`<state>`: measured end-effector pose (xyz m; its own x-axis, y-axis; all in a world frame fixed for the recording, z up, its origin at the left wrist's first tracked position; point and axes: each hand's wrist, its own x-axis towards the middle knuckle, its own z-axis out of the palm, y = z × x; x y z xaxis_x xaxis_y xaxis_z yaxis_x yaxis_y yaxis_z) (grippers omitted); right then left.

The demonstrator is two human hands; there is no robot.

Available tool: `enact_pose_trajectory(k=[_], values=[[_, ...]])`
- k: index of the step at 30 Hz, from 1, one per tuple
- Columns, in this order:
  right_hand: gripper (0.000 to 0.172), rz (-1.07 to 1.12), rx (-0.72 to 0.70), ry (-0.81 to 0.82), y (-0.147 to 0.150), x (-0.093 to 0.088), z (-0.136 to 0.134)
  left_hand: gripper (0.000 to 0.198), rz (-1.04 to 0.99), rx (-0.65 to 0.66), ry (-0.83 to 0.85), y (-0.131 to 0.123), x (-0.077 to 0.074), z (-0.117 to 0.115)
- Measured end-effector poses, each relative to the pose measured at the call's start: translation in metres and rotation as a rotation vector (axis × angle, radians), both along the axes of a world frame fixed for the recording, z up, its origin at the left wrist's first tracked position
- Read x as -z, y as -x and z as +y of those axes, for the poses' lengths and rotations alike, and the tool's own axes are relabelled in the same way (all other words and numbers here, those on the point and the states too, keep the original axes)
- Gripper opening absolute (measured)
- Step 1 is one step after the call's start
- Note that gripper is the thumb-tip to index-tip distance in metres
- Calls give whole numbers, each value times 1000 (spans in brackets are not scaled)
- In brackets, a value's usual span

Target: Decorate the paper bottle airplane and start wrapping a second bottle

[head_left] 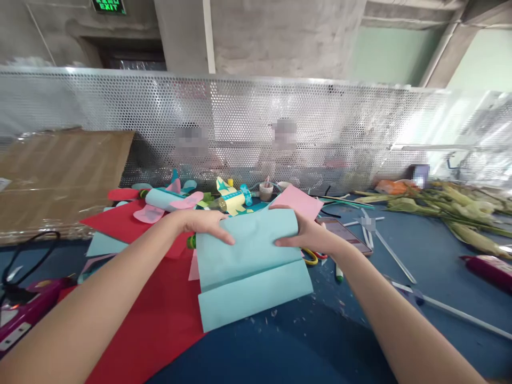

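Note:
A light blue sheet of paper is curved over something whose green cap sticks out at the left end, likely a bottle; the rest of it is hidden. The sheet's near edge lies as a loose flap towards me. My left hand grips the rolled paper near its left end, thumb on top. At the right end my right hand holds it, thumb in front and fingers behind. Red paper lies under and left of the roll. Beyond it stands a pink sheet.
Decorated paper-covered bottles lie at the back. Scissors with yellow handles, a green-tipped marker and white sticks are to the right. A magenta power strip sits at left; cardboard leans against a perforated metal screen.

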<state>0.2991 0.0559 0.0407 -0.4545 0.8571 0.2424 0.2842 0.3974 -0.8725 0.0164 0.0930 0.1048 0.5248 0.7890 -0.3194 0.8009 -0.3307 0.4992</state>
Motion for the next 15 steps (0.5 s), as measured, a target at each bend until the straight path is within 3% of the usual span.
enact_pose_trajectory(k=[3,6,10,13,15], values=[[77,-39,0,-64,0,1,0,60,-68,-23,241,1,-4,-2],[76,-67,59,-181,3,4,1,64,-45,-56,242,-3,-13,-8],[69,-20,259,-316,7,7,7,73,120,-70,-48,-14,-30,-19],[69,-3,558,-401,7,5,10,74,208,-94,-346,-22,-36,-26],[58,10,746,-415,5,2,10,71,223,-128,-566,-28,-35,-32]])
